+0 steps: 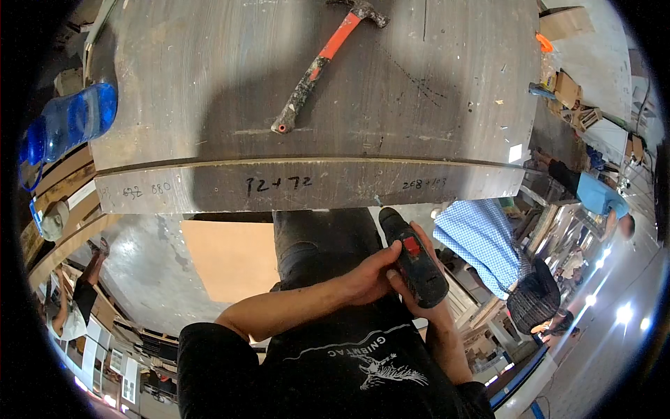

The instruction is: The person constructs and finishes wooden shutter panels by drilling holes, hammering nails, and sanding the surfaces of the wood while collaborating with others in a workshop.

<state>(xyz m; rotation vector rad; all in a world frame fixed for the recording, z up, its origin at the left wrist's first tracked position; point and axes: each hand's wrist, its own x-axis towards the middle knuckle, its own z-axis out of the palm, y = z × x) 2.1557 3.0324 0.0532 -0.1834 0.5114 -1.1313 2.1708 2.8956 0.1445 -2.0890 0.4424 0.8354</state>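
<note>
In front of my body, just below the near edge of the wooden worktable [167, 115], both hands hold a black cordless drill [423, 271] with a red switch on top. Its nose points up toward the table edge. My left hand [377, 271] is closed on the left side of the drill, thumb near the red switch. My right hand [434, 314] is closed around it from the right and below, its fingers partly hidden by the tool. A hammer [340, 36] with an orange and black, worn handle lies on the tabletop, apart from both hands.
A pale edge board [335, 183] with handwritten marks runs along the table's front. A blue water bottle [91, 115] lies at the left. A brown sheet [234, 262] is on the floor. Blue checked cloth [474, 237] hangs at the right; other people are farther off on both sides.
</note>
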